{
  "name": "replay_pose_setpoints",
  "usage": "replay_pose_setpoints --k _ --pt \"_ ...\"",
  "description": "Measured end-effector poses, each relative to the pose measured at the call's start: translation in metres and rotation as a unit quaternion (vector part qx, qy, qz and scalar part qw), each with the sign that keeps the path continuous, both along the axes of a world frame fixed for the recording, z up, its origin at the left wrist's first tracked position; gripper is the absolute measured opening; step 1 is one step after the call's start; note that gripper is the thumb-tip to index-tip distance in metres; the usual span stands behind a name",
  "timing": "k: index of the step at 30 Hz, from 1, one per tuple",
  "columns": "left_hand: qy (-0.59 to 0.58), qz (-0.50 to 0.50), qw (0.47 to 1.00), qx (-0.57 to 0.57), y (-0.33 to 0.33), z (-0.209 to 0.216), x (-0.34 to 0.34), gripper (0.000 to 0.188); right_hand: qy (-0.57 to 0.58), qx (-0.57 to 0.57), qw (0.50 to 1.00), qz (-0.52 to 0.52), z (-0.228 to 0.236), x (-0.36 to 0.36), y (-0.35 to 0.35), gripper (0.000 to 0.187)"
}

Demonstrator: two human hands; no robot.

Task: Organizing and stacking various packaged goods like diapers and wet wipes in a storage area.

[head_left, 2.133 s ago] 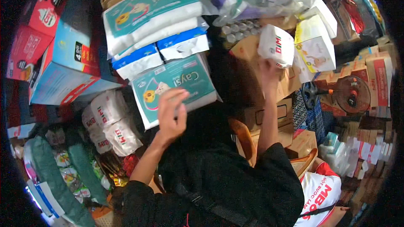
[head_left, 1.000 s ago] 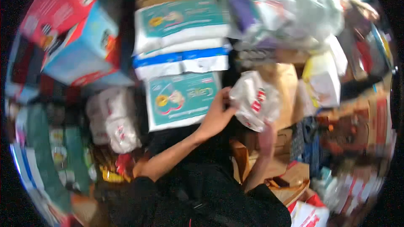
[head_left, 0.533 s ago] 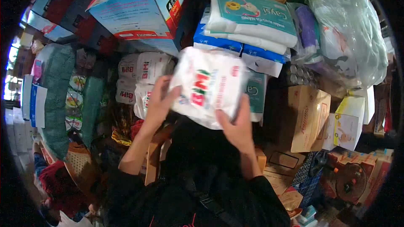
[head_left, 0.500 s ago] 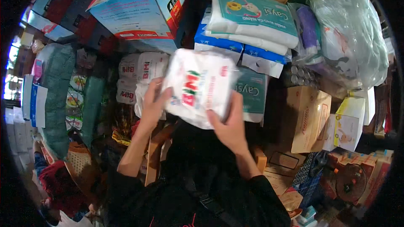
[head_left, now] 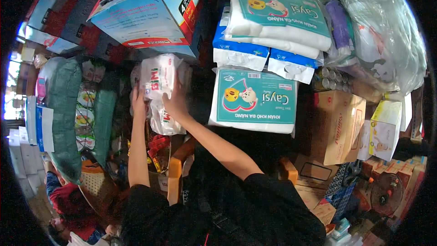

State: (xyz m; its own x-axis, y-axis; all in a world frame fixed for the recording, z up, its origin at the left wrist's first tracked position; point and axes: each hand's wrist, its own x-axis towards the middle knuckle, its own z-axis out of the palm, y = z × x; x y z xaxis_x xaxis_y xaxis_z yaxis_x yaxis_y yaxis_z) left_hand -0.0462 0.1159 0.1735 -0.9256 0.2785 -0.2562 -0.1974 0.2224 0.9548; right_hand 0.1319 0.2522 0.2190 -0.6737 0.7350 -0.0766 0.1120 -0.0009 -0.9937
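Note:
Both my hands grip a white plastic-wrapped pack with red and green lettering (head_left: 158, 75), over a group of similar packs at centre left. My left hand (head_left: 139, 101) presses its left side, and my right hand (head_left: 176, 100) wraps its right side. Just below it, by my right wrist, lies another white pack (head_left: 165, 119) in clear film. The packs behind are partly hidden. To the right of my right hand lies a teal-and-white towel pack (head_left: 255, 100) with cartoon animals on its front.
More teal-and-white packs (head_left: 280, 16) are stacked on blue-and-white packs (head_left: 241, 50) at the back. A blue-and-red carton (head_left: 145, 16) stands behind my hands. Cardboard boxes (head_left: 337, 127) and a large clear bag (head_left: 382, 32) fill the right. Green sacking (head_left: 66, 114) lies at left, above a seated person in red (head_left: 73, 209).
My hands have carried the white pack leftward from the middle onto the similar packs. The teal-and-white towel pack it partly covered now shows fully.

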Motion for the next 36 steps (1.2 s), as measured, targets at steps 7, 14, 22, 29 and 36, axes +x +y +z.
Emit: replay_pose_setpoints --k 7,14,22,29,36 --pt "0.365 -0.144 0.898 -0.197 0.021 -0.042 -0.016 0.047 -0.084 0.095 0.990 -0.054 -0.046 -0.024 0.005 0.106" --pt "0.499 -0.223 0.778 -0.311 0.068 0.011 0.033 0.058 -0.018 0.079 0.994 -0.071 -0.062 -0.032 0.009 0.096" --pt "0.481 -0.263 0.749 -0.373 0.082 -0.035 0.022 0.064 0.103 0.095 0.990 -0.019 0.041 0.057 -0.014 0.076" --pt "0.564 -0.229 0.745 -0.273 0.098 0.040 0.073 0.060 0.007 0.166 0.986 0.026 0.100 0.240 0.094 0.038" --pt "0.408 -0.334 0.848 -0.047 0.160 0.147 0.216 0.055 -0.101 0.246 0.921 -0.286 0.122 0.341 0.197 0.033"
